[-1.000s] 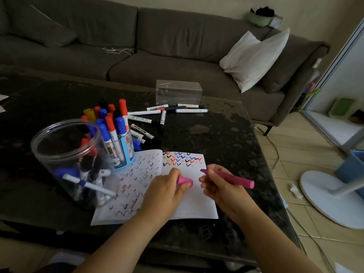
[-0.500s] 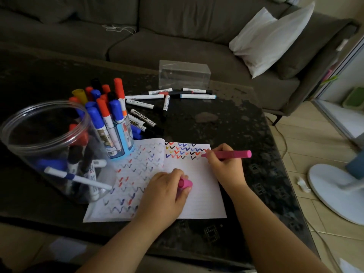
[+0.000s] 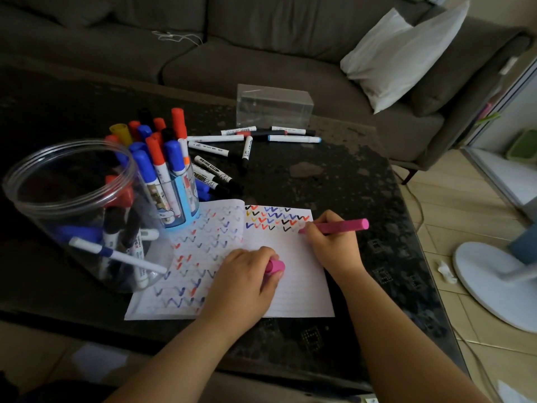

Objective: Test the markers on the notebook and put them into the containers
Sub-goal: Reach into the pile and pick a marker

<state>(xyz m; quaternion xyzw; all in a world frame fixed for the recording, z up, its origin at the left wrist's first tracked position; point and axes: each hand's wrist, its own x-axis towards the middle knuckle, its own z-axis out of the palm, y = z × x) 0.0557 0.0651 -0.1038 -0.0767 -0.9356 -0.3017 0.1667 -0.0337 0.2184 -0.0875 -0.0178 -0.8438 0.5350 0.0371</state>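
Right hand (image 3: pixel 334 245) grips pink marker (image 3: pixel 340 226), tip on notebook (image 3: pixel 296 286); left hand (image 3: pixel 244 286) beside it pinches pink cap (image 3: pixel 275 266).

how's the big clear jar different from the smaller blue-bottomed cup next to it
The big clear jar is much wider than the blue-bottomed cup just right of it. In the jar the markers lie slumped and crossed below the rim; in the cup they stand packed upright, caps poking well above it. The jar is clear throughout, while the cup has a blue base and a printed label. Both are see-through, hold markers, and stand on the dark table.
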